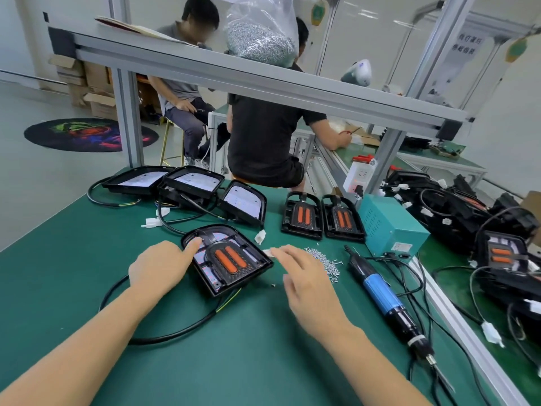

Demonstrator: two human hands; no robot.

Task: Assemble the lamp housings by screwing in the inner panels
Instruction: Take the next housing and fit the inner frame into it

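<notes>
A black lamp housing (227, 259) lies on the green mat in front of me, with an inner panel (229, 260) bearing two orange strips set inside it. My left hand (162, 266) rests on the housing's left edge, one finger pressing the panel's upper left corner. My right hand (307, 281) hovers to the housing's right with fingers spread, reaching toward a pile of small silver screws (325, 260). One loose screw (273, 285) lies near the housing. A blue and black electric screwdriver (383, 300) lies on the mat to the right, unheld.
Three open housings (190, 184) with cables sit at the back left; two assembled housings (320, 216) stand behind the screws. A teal power box (389, 227) is at right, with a heap of black housings (468, 212) beyond a rail. Two people sit behind the bench frame.
</notes>
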